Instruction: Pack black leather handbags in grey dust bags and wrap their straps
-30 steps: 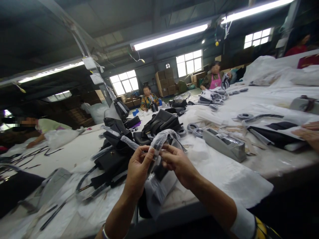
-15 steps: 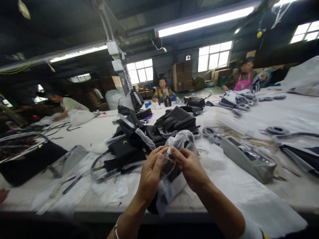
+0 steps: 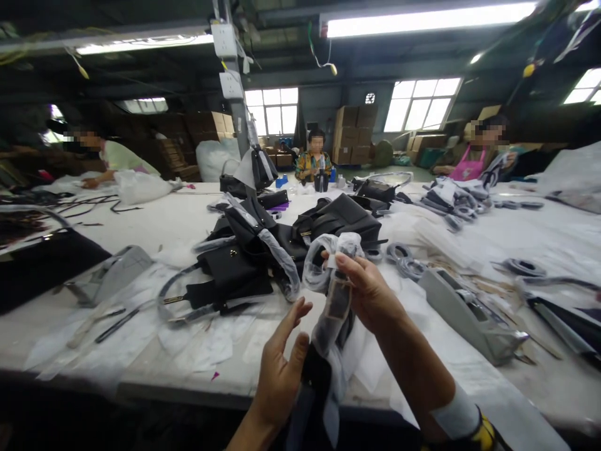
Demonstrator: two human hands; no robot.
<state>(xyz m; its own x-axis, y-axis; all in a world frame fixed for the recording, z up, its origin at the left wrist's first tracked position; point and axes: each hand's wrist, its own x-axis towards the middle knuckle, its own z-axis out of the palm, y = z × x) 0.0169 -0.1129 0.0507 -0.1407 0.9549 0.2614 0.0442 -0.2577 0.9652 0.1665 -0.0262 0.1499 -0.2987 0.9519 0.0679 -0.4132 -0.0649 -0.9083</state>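
A bag strap (image 3: 334,307) wrapped in clear plastic is pinched between the thumb and fingers of my right hand (image 3: 370,288). Its upper part curls into a loop under the film, and its lower part runs down to a black bag (image 3: 315,376) at the table edge. Just left of the strap, my left hand (image 3: 282,366) is open and touches nothing, fingers apart. Beyond both hands lies a heap of black handbags (image 3: 235,272), some with plastic-wrapped straps.
Grey tape dispensers stand at right (image 3: 472,316) and left (image 3: 110,275) on the white table (image 3: 154,222). Rolled wrapped straps (image 3: 404,260) lie past my right hand. Thin tools (image 3: 123,322) rest at left. Co-workers sit across the table and at both sides.
My left hand has let go of the wrapped strap and moved down and left, opening. My right hand still holds the strap, now turned more upright. The view has tilted down slightly.
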